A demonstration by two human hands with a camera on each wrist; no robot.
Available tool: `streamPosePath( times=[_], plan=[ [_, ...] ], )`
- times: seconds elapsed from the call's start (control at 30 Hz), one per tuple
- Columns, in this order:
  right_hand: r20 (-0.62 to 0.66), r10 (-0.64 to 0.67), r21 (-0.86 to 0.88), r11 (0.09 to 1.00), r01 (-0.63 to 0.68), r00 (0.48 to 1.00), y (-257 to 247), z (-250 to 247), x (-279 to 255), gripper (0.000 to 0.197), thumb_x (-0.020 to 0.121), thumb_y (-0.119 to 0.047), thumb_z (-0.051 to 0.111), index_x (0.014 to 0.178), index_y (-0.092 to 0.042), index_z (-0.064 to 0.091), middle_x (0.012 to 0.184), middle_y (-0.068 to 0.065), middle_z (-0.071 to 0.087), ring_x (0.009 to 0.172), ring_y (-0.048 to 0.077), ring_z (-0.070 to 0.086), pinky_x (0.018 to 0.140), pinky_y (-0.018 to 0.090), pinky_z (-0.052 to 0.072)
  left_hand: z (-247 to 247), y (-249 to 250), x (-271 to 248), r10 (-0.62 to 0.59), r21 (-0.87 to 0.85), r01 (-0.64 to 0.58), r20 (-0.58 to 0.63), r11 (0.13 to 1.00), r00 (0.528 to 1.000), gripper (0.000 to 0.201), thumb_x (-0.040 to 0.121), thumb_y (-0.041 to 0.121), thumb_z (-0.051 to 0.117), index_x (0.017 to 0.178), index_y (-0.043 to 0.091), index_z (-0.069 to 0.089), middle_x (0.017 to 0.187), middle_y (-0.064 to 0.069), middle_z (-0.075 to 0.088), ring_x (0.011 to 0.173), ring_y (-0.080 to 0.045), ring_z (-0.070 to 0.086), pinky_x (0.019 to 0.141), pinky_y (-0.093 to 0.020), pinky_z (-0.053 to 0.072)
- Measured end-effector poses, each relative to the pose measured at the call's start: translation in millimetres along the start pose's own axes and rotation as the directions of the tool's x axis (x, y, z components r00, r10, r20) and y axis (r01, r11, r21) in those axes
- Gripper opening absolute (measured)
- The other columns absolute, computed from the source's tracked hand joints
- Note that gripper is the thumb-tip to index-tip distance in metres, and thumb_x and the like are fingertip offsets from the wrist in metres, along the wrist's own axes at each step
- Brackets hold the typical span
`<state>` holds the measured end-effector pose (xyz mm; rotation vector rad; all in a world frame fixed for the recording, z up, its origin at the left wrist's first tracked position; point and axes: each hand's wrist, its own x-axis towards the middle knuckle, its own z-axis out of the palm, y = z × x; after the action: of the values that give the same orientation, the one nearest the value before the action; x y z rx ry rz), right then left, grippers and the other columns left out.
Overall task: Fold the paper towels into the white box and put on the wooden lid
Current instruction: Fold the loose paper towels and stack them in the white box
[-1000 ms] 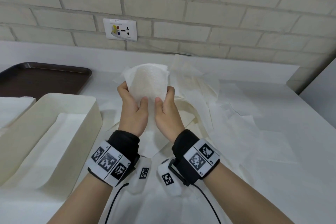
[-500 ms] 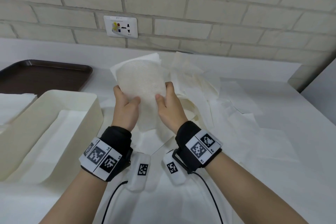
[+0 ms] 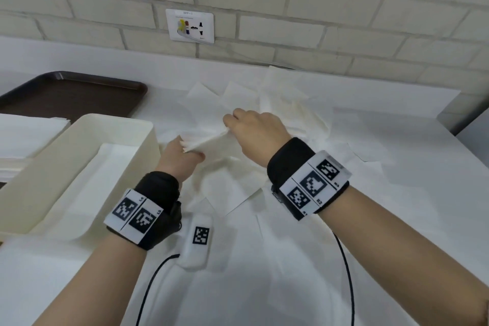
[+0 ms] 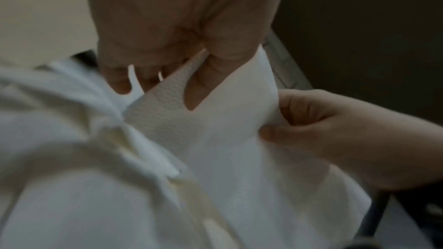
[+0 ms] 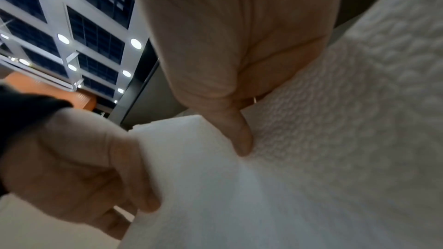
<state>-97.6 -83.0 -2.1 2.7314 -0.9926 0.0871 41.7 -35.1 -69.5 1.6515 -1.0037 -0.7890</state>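
Note:
A white embossed paper towel (image 3: 205, 140) is folded into a flat strip and stretched between both hands above the table. My left hand (image 3: 185, 149) pinches its left end just right of the white box (image 3: 127, 127). My right hand (image 3: 230, 127) grips the other end from above, knuckles up. In the left wrist view, the left hand (image 4: 165, 82) has the towel (image 4: 215, 139) between its fingers, with the right hand (image 4: 311, 130) pinching alongside. In the right wrist view, the right hand (image 5: 239, 130) presses its thumb onto the towel (image 5: 263, 196). A flat sheet (image 3: 87, 193) lies in the box.
Loose paper towels (image 3: 291, 114) lie piled on the white table behind and under the hands. A brown tray (image 3: 71, 95) sits at the back left, and a stack of white sheets (image 3: 23, 135) lies left of the box. A brick wall with a socket (image 3: 189, 25) stands behind.
The towel was held upright before the wall with both thumbs on it. Both hands have lowered it leftward toward the box, and the right hand has turned knuckles up.

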Motion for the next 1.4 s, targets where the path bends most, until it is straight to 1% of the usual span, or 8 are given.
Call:
streamPosePath(
  times=[0.13,0.33,0.67,0.83,1.0,1.17,1.27,1.4],
  plan=[
    [0.131,-0.013,0.014,1.000,0.011,0.991,-4.8,27.8,-0.7,0.045,0.086,0.006,0.038,0.127,-0.010,0.040,0.118,0.008,0.051,0.105,0.027,0.053,0.074,0.033,0.029,7.8,-15.1,-1.7,-0.201,-0.168,0.199,0.005,0.965,0.980,0.036,0.082,-0.013,0.053,0.116,-0.002,0.057,0.101,-0.012,0.059,0.093,-0.024,0.054,0.074,-0.026,0.040],
    [0.029,0.008,0.073,0.997,-0.010,1.000,2.0,20.7,-0.2,0.047,0.082,0.010,0.038,0.125,-0.011,0.041,0.114,0.006,0.054,0.104,0.027,0.052,0.078,0.033,0.030,7.5,-12.7,2.0,-0.176,-0.240,0.154,-0.073,0.959,0.982,0.018,0.084,-0.003,0.055,0.092,0.011,0.061,0.087,-0.006,0.059,0.083,-0.019,0.052,0.069,-0.024,0.039],
    [0.104,0.077,0.263,0.959,-0.102,0.992,6.0,31.0,-1.7,0.033,0.089,0.004,0.037,0.119,-0.009,0.042,0.108,0.007,0.055,0.084,0.028,0.049,0.069,0.031,0.030,7.5,-8.0,-3.5,-0.270,-0.309,0.222,-0.123,0.925,0.955,0.058,0.088,0.005,0.057,0.137,0.008,0.026,0.131,-0.011,0.047,0.112,-0.025,0.051,0.096,-0.034,0.040],
    [0.134,0.219,0.758,0.606,-0.243,0.966,13.8,22.2,2.1,0.034,0.094,-0.011,0.042,0.128,-0.014,0.041,0.118,0.013,0.055,0.109,0.027,0.051,0.088,0.033,0.042,-0.3,10.2,-11.0,-0.191,-0.274,0.147,-0.140,0.951,0.972,0.072,0.094,0.028,0.050,0.148,0.012,0.005,0.149,-0.004,0.029,0.134,-0.021,0.036,0.104,-0.027,0.030],
    [0.248,0.252,0.927,0.219,-0.305,0.935,2.0,20.4,6.3,0.030,0.097,-0.011,0.036,0.127,-0.010,0.039,0.123,0.004,0.053,0.113,0.021,0.052,0.096,0.032,0.043,-4.5,22.0,-18.3,-0.147,-0.200,0.136,-0.042,0.970,0.988,0.051,0.093,0.033,0.049,0.137,0.010,0.036,0.129,-0.005,0.054,0.112,-0.022,0.055,0.100,-0.038,0.042],
    [0.331,0.196,0.925,0.126,-0.359,0.923,-11.1,23.7,15.3,0.031,0.095,-0.015,0.036,0.126,-0.015,0.036,0.120,0.003,0.054,0.110,0.022,0.055,0.097,0.040,0.046,-14.1,30.1,-22.9,-0.077,-0.101,0.079,0.020,0.992,0.997,0.069,0.065,0.032,0.055,0.129,0.013,0.041,0.118,-0.004,0.061,0.103,-0.024,0.061,0.090,-0.044,0.050],
    [0.299,0.183,0.943,0.092,-0.319,0.937,-10.9,15.9,24.9,0.031,0.094,-0.012,0.039,0.125,-0.012,0.039,0.123,0.004,0.054,0.110,0.019,0.055,0.085,0.029,0.047,-27.3,26.8,-22.0,-0.067,-0.056,0.070,0.061,0.996,0.996,0.076,0.058,0.038,0.060,0.128,0.015,0.043,0.115,-0.002,0.063,0.101,-0.024,0.063,0.087,-0.046,0.052],
    [0.308,0.158,0.951,-0.028,-0.307,0.938,-16.5,5.2,40.0,0.031,0.093,-0.005,0.038,0.124,-0.010,0.041,0.126,0.010,0.055,0.114,0.027,0.056,0.095,0.042,0.048,-40.1,34.0,-27.0,-0.109,-0.119,0.110,0.020,0.987,0.994,0.059,0.073,0.028,0.066,0.123,0.008,0.042,0.112,-0.002,0.062,0.094,-0.016,0.062,0.074,-0.030,0.051]
  ],
)
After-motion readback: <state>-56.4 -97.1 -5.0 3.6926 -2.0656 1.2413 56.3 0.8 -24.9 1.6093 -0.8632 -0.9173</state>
